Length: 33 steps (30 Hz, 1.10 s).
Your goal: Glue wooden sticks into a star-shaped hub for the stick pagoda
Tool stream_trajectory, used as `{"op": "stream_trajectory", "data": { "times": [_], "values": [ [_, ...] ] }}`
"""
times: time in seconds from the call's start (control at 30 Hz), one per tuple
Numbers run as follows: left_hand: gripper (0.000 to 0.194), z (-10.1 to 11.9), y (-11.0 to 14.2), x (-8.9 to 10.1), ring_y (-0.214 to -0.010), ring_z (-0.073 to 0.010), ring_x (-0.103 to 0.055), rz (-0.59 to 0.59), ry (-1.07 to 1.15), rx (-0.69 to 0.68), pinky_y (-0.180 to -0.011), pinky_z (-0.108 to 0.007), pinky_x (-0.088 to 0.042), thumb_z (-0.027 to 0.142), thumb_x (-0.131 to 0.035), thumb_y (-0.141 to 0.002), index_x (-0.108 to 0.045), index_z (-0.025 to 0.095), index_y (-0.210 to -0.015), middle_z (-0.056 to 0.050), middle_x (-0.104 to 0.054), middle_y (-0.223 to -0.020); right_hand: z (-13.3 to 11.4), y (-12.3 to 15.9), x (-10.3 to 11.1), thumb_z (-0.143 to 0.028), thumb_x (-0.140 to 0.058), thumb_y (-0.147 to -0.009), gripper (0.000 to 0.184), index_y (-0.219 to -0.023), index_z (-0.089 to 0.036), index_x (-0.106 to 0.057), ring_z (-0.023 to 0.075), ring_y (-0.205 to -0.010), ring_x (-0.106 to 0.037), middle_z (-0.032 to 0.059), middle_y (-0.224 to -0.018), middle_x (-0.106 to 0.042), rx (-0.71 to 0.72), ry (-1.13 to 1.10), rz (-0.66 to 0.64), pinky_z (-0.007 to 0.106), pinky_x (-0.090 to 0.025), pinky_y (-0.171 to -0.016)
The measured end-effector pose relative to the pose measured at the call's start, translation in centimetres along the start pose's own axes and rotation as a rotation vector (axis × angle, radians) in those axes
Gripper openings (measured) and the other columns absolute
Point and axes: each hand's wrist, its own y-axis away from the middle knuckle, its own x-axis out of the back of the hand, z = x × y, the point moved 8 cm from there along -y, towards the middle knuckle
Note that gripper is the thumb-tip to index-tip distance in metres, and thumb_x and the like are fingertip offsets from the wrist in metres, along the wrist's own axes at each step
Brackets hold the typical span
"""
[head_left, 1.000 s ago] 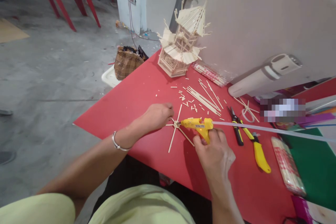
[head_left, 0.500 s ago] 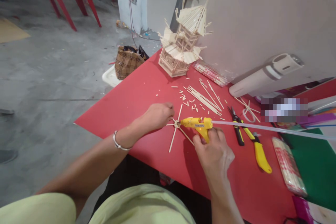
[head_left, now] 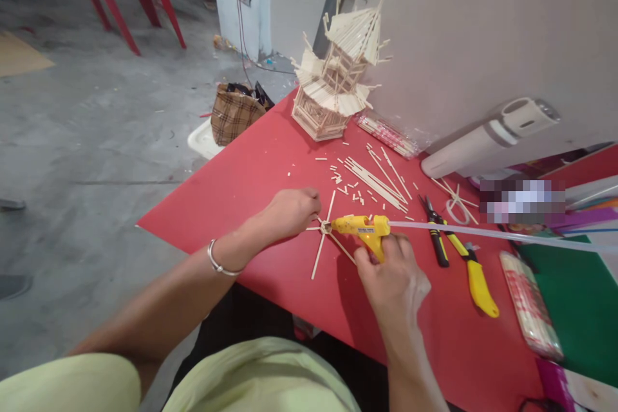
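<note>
My right hand (head_left: 393, 280) is closed round the grip of a yellow glue gun (head_left: 362, 227), with a long clear glue stick (head_left: 487, 233) trailing out to the right. The gun's nozzle touches the centre of a star of crossed wooden sticks (head_left: 324, 236) lying on the red tabletop (head_left: 251, 187). My left hand (head_left: 290, 211) rests with fingers curled, pinning that star of sticks at its left side. A metal bangle sits on the left wrist.
A wooden stick pagoda model (head_left: 338, 71) stands at the table's far end. Loose sticks (head_left: 374, 180) and cut bits lie behind the gun. Yellow-handled cutters (head_left: 461, 257) lie to the right, then packets of sticks (head_left: 528, 312), a white lamp (head_left: 487, 138) and green paper (head_left: 584, 302).
</note>
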Motion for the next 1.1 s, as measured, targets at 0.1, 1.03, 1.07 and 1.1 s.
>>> {"op": "stream_trajectory", "data": {
  "times": [0.1, 1.03, 1.07, 1.1],
  "values": [
    [0.025, 0.06, 0.03, 0.14, -0.075, -0.0144, -0.062, 0.001, 0.004, 0.002, -0.057, -0.028, -0.032, 0.020, -0.048, -0.096, -0.070, 0.017, -0.084, -0.006, -0.067, -0.101, 0.15, 0.11, -0.07, -0.033, -0.062, -0.085, 0.023, -0.099, -0.017, -0.070, 0.0081, -0.061, -0.041, 0.0037, -0.104, -0.066, 0.002, 0.001, 0.002, 0.025, -0.023, -0.055],
    [0.025, 0.15, 0.01, 0.25, -0.075, -0.0147, -0.061, 0.000, 0.011, -0.002, -0.057, -0.027, -0.033, 0.019, -0.048, -0.094, -0.069, 0.017, -0.082, -0.006, -0.067, -0.101, -0.26, -0.13, 0.10, -0.032, -0.060, -0.085, 0.023, -0.100, -0.017, -0.070, 0.0093, -0.065, -0.046, 0.0056, -0.105, -0.065, 0.020, -0.008, 0.034, 0.025, -0.026, -0.056],
    [0.025, 0.16, 0.00, 0.27, -0.075, -0.0147, -0.061, 0.000, 0.008, 0.000, -0.057, -0.027, -0.033, 0.019, -0.048, -0.095, -0.070, 0.017, -0.082, -0.006, -0.067, -0.101, -0.24, -0.14, 0.05, -0.031, -0.060, -0.085, 0.023, -0.100, -0.017, -0.070, 0.0092, -0.065, -0.046, 0.0055, -0.105, -0.066, 0.020, -0.005, 0.031, 0.025, -0.026, -0.056],
    [0.025, 0.17, -0.01, 0.29, -0.076, -0.0147, -0.061, 0.000, 0.007, 0.000, -0.057, -0.027, -0.033, 0.019, -0.048, -0.095, -0.070, 0.017, -0.082, -0.006, -0.068, -0.102, -0.23, -0.13, 0.04, -0.031, -0.060, -0.085, 0.023, -0.100, -0.017, -0.070, 0.0091, -0.064, -0.046, 0.0053, -0.106, -0.066, 0.020, -0.003, 0.031, 0.025, -0.026, -0.056]
  ]
}}
